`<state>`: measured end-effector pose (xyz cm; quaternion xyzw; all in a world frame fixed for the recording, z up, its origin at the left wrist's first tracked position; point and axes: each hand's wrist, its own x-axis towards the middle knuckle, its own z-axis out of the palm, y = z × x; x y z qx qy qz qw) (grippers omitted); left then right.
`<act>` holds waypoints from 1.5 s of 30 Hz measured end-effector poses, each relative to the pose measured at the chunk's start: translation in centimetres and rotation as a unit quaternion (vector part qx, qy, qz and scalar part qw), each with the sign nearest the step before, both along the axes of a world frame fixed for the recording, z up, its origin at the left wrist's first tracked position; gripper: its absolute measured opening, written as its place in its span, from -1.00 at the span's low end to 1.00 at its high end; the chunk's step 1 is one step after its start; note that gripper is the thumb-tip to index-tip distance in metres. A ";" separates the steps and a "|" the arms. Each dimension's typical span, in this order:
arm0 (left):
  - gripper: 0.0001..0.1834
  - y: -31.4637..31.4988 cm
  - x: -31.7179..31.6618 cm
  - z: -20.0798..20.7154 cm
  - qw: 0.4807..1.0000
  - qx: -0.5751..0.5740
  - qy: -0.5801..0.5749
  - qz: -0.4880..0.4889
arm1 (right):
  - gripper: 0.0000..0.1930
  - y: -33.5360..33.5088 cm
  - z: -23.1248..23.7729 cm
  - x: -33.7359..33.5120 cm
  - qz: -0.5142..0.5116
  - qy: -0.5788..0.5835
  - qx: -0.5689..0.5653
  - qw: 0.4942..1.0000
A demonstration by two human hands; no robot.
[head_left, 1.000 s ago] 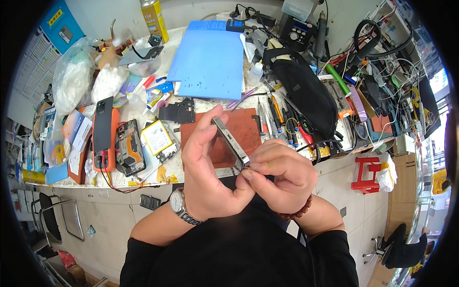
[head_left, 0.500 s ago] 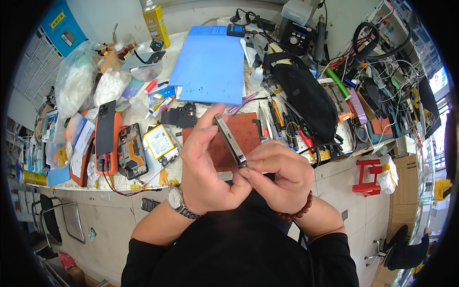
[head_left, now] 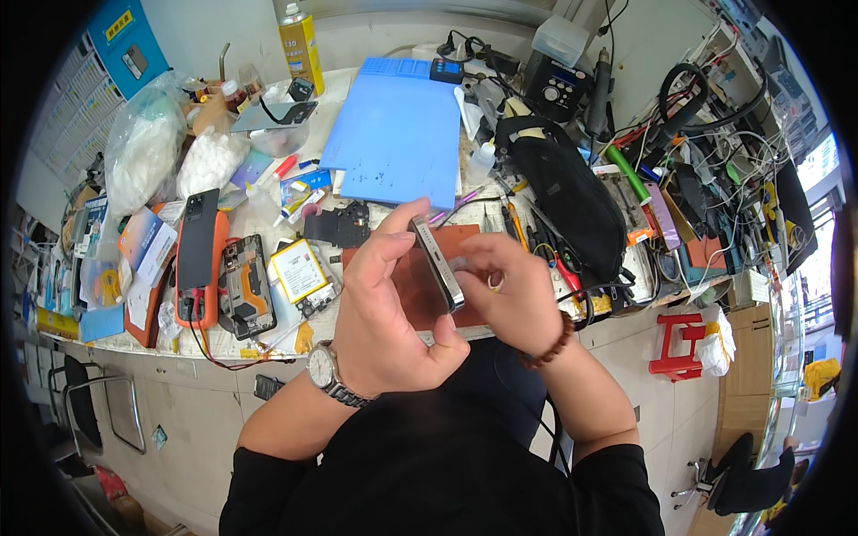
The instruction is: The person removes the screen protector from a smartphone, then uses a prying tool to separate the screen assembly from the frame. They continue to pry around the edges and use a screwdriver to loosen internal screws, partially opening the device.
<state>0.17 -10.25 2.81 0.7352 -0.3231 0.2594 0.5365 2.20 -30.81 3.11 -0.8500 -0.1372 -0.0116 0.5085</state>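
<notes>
Phone in the left hand, right hand just beside it

The left hand (head_left: 384,299) grasps a phone (head_left: 437,268), its fingers along the far end and its palm behind, so that the narrow edge with the port faces up. The right hand (head_left: 520,290) is just right of the phone, apart from it, with bent fingers and the thumb near them; whether it pinches something small, one cannot tell. A watch (head_left: 325,368) circles the left wrist, a beaded bracelet (head_left: 551,344) the right.

Below the hands, partly hidden by them, a red mat (head_left: 453,235) lies on the surface (head_left: 335,85). Just beyond the left hand is a thin black part (head_left: 338,225). To that hand's left come a yellow-edged battery (head_left: 301,272), then an opened phone (head_left: 248,288), then an orange meter (head_left: 211,308) with a dark handset (head_left: 197,234) lying on it.

Beyond both hands a blue mat (head_left: 393,134) spreads toward the wall, a yellow can (head_left: 300,52) standing upright past its left side. Beyond the right hand lie screwdrivers (head_left: 514,223), and right of these a black pouch (head_left: 572,188); a squeeze bottle (head_left: 482,163) stands near its left side. Well to the right of the right hand, cables (head_left: 751,125) tangle in a heap, and a red stool (head_left: 677,348) stands on the floor.
</notes>
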 end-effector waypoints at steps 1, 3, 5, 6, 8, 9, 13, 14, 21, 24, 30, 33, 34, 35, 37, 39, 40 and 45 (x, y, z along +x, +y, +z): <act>0.03 0.0 0.1 0.0 1.000 0.002 -0.002 0.003 | -0.67 0.2 -0.6 0.6 0.016 0.016 -0.043 0.999; 0.03 0.0 0.2 0.0 1.000 0.007 0.000 0.006 | -0.67 0.6 -1.9 1.6 0.039 -0.028 -0.088 0.995; 0.03 -0.1 0.3 -0.1 1.000 0.004 0.001 0.000 | -0.65 0.6 -2.5 2.1 0.055 -0.048 -0.119 0.990; 0.03 -0.1 0.3 -0.1 1.000 0.004 0.002 -0.003 | -0.65 0.5 -2.6 2.2 0.063 -0.037 -0.131 0.989; 0.04 -0.3 0.3 0.0 1.000 -0.002 0.006 -0.010 | -0.64 0.5 -2.3 2.5 0.064 -0.101 -0.141 0.983; 0.04 -0.4 0.4 0.1 1.000 -0.004 0.010 -0.011 | -0.64 0.5 -1.9 2.5 0.055 -0.173 -0.140 0.973; 0.02 -0.7 1.1 0.7 1.000 -0.003 0.024 -0.016 | -0.73 -0.3 0.8 0.8 0.027 -0.245 -0.038 0.968; 0.02 -0.9 1.2 0.8 0.999 -0.005 0.029 -0.019 | -0.76 -0.8 1.5 0.0 0.025 -0.232 0.028 0.972; -0.01 -1.8 1.4 1.5 0.998 0.047 0.039 -0.004 | -0.69 -1.5 3.8 -2.3 0.047 -0.171 0.100 0.979; -0.02 -1.9 1.3 1.3 0.996 0.077 0.025 0.023 | -0.66 -1.2 3.9 -2.6 0.034 -0.167 0.117 0.978; -0.04 -2.5 1.6 1.1 0.993 0.072 -0.054 0.082 | -0.68 -0.9 4.7 -3.2 0.006 -0.175 0.081 0.981; -0.04 -2.3 0.9 1.4 0.992 0.115 -0.013 0.058 | -0.71 -0.8 5.3 -3.5 -0.007 -0.160 0.073 0.984; -0.04 -2.2 0.7 1.4 0.992 0.116 -0.015 0.052 | -0.73 -0.7 5.5 -3.7 -0.010 -0.156 0.064 0.986; -0.05 -2.3 0.7 1.4 0.992 0.117 -0.019 0.051 | -0.73 -0.7 5.8 -3.7 -0.009 -0.135 0.074 0.988; -0.08 -2.5 0.9 1.3 0.993 0.096 -0.045 0.059 | -0.73 -0.9 6.3 -3.8 -0.008 -0.097 0.080 0.992; -0.12 -2.8 1.2 1.1 0.992 0.066 -0.084 0.072 | -0.72 -1.0 6.9 -3.9 -0.006 -0.089 0.056 0.994; -0.13 -2.9 1.4 1.0 0.991 0.053 -0.092 0.077 | -0.72 -1.1 7.2 -3.9 -0.003 -0.090 0.044 0.995; -0.14 -3.0 1.1 1.0 0.993 0.042 -0.078 0.074 | -0.70 -1.2 8.3 -3.6 0.003 -0.005 0.068 0.998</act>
